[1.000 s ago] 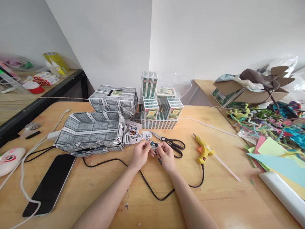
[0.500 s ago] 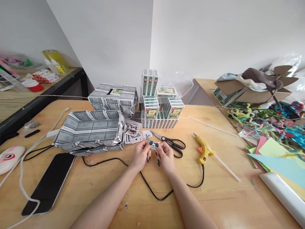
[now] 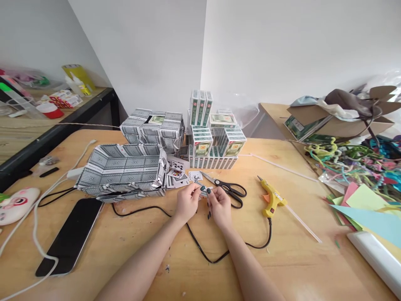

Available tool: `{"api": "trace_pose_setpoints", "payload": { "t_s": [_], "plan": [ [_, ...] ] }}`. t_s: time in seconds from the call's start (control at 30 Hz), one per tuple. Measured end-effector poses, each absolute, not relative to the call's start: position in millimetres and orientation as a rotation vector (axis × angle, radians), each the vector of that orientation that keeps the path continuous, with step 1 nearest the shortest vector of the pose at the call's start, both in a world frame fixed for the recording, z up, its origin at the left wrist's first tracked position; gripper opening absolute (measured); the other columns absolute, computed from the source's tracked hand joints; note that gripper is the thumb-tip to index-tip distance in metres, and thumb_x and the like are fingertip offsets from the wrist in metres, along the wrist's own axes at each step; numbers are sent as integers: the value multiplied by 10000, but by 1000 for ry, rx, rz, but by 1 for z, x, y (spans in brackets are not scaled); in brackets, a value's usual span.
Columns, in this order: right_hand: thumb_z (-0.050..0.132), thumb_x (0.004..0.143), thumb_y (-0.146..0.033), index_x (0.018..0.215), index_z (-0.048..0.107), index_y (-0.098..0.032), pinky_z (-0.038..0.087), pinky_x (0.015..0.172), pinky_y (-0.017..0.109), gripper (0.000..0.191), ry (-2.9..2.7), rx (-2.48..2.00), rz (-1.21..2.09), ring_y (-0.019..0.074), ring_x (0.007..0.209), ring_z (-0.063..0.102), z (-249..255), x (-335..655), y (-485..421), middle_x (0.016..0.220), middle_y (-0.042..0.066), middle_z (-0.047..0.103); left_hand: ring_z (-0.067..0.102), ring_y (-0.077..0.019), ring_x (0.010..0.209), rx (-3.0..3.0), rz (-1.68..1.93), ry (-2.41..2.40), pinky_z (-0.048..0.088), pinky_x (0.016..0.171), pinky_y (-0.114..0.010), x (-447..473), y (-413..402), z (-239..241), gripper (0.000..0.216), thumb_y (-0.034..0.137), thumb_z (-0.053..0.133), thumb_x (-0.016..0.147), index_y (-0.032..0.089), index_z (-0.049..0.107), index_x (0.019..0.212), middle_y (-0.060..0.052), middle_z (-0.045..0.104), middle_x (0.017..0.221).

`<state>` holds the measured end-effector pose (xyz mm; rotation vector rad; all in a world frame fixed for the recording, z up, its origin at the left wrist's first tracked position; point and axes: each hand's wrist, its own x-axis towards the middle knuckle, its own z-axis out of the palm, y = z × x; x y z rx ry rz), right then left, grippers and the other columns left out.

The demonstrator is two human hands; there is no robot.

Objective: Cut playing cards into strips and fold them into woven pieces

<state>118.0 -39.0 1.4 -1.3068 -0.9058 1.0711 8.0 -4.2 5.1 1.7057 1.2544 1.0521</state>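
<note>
While the whole view has slid slightly rightward since half a second ago, the layout on the wooden surface (image 3: 140, 253) looks unchanged. Open card-built tray (image 3: 133, 156) at left, card-covered box (image 3: 171, 133) behind it, stack of boxed decks (image 3: 213, 162) right of the box. Black phone (image 3: 73, 236) lies in front of the tray. Scissors (image 3: 236, 189) just beyond the right hand, yellow glue gun (image 3: 272, 200) farther right. Left hand (image 3: 187, 202) and right hand (image 3: 221, 208) near each other, both pinching; left's lower dark nails, visible before, now mostly tucked away. Loose cards (image 3: 177, 180) between tray and stack. Small patterned piece (image 3: 204, 193) sits between both hands' thumbs and fingers, near the loose cards; its shape is too small to read.
</note>
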Motion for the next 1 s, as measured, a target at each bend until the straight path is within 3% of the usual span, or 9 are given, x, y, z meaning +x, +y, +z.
{"api": "trace_pose_setpoints", "payload": {
  "t_s": [0.1, 0.2, 0.43, 0.63, 0.8, 1.0],
  "plan": [
    [524, 779, -408, 669, 448, -183, 233, 310, 172, 262, -874, -1265, 1132, 50, 331, 309, 5, 121, -38, 461, -74, 426, 467, -84, 364, 1480, 973, 1169, 322, 364, -206, 8, -3, 5, 258, 394, 426, 817, 171, 542, 758, 4, 596, 605],
    [530, 777, -414, 666, 438, -184, 236, 309, 166, 272, -887, -1245, 1113, 49, 326, 321, 8, 122, -38, 448, -76, 434, 461, -93, 313, 1322, 926, 1119, 295, 316, -204, 8, -4, 4, 286, 443, 403, 817, 175, 500, 794, 20, 568, 551],
    [531, 775, -419, 679, 435, -186, 229, 306, 160, 270, -875, -1247, 1124, 46, 323, 310, 6, 124, -38, 449, -79, 428, 372, -68, 391, 1647, 854, 1195, 278, 417, -192, 6, -5, 7, 350, 405, 406, 823, 172, 383, 563, 53, 395, 437],
    [487, 805, -390, 686, 453, -190, 292, 371, 190, 235, -992, -1327, 968, 76, 388, 358, -1, 123, -40, 470, -62, 432, 307, -73, 450, 1935, 875, 1282, 223, 462, -208, 6, -5, 7, 314, 321, 386, 835, 175, 338, 562, 52, 333, 473],
    [480, 810, -355, 680, 485, -188, 343, 447, 217, 212, -1175, -1461, 703, 95, 454, 411, -3, 123, -43, 532, -32, 475, 317, -80, 439, 2076, 848, 1340, 206, 469, -225, 6, -6, 7, 288, 292, 370, 840, 179, 363, 575, 41, 375, 482],
    [514, 785, -430, 693, 440, -191, 268, 312, 172, 266, -942, -1241, 1125, 54, 325, 334, 4, 125, -37, 462, -73, 439, 387, -85, 422, 1779, 884, 1199, 292, 464, -199, 4, -3, 6, 350, 362, 325, 861, 178, 402, 573, 46, 393, 428]
  ]
}}
